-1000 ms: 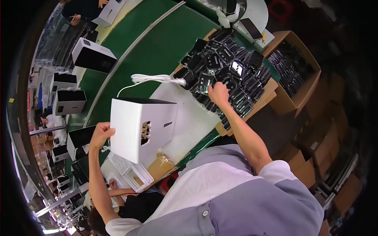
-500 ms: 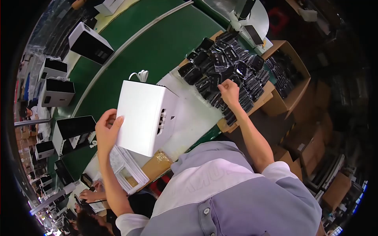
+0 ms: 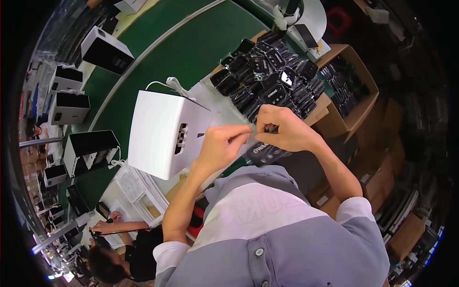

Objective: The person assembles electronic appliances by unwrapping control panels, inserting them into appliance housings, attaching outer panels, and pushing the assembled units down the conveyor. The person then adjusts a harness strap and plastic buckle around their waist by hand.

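Observation:
A black bagged remote-like item (image 3: 265, 152) hangs below my right hand (image 3: 285, 128), whose fingers are closed on its clear bag. Close beside it, my left hand (image 3: 223, 147) has thumb and fingers pinched together near the top of the bag; whether they hold its edge is too small to tell. To the left of my hands a white box-shaped device (image 3: 155, 134) stands on the light work surface, with connectors in a side opening and a white cable (image 3: 178, 87) behind it. Beyond my right hand lies a heap of bagged black items (image 3: 270, 71).
An open carton (image 3: 370, 103) of more bagged items stands at the right. White frames (image 3: 143, 193) lie below the device. More white and black devices (image 3: 91, 152) line the green bench (image 3: 167, 52) at the left. A co-worker (image 3: 114, 258) sits at the lower left.
My right hand has come back from the heap with a bagged black item. My left hand has let go of the white device and moved right to meet it.

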`<action>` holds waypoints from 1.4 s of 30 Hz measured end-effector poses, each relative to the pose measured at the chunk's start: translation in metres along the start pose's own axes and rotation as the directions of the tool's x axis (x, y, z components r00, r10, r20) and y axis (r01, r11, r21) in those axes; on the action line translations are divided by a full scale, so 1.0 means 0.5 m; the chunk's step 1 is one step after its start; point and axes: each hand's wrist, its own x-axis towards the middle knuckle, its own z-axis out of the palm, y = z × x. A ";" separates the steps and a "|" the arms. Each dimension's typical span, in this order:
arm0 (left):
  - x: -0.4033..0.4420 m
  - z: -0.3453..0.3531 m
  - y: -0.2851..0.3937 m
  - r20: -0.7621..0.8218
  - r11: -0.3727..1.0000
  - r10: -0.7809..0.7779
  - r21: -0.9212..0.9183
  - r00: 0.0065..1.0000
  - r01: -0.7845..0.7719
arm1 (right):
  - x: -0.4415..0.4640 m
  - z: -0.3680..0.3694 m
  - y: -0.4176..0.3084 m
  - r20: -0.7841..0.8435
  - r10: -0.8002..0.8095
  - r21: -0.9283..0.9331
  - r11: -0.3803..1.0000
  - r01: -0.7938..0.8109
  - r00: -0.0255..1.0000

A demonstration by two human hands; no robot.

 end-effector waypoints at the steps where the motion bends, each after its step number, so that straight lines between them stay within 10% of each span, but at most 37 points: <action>1: -0.001 -0.002 -0.007 0.025 0.980 -0.150 -0.130 0.988 0.152 | -0.007 -0.002 0.003 -0.029 0.001 0.086 0.996 0.001 1.000; 7: 0.004 0.037 -0.054 -0.104 0.930 0.073 -0.352 0.992 -0.106 | -0.020 0.031 0.066 0.065 0.147 0.396 0.904 -0.161 0.987; 10: -0.021 0.064 -0.026 0.046 0.641 -0.186 -0.751 0.981 0.157 | -0.007 0.074 0.104 -0.075 0.132 0.445 0.892 -0.085 0.988; 19: -0.062 0.079 -0.065 -0.337 0.762 -0.415 -0.636 0.845 0.120 | -0.008 0.086 0.092 -0.068 0.180 0.549 0.828 -0.113 0.981; 29: -0.097 0.061 -0.071 -0.364 0.737 -0.427 -0.670 0.828 0.086 | -0.015 0.107 0.081 -0.127 0.312 0.635 0.755 -0.164 0.942; 34: -0.099 0.065 -0.048 -0.578 0.914 -0.325 -0.396 0.749 0.091 | -0.016 0.179 0.122 -0.541 0.289 0.555 0.828 0.077 0.790; 36: -0.092 0.067 -0.037 -0.640 0.992 -0.093 -0.125 0.762 0.016 | -0.044 0.172 0.099 -0.295 0.517 0.777 0.619 -0.113 0.803; 40: -0.087 0.058 -0.016 -0.391 0.833 0.452 0.507 0.802 -0.222 | -0.027 0.181 0.052 -0.033 0.396 0.876 0.454 -0.164 0.918; 42: -0.085 0.057 -0.007 -0.359 0.805 0.491 0.536 0.793 -0.256 | -0.015 0.193 0.058 -0.012 0.366 0.881 0.443 -0.163 0.930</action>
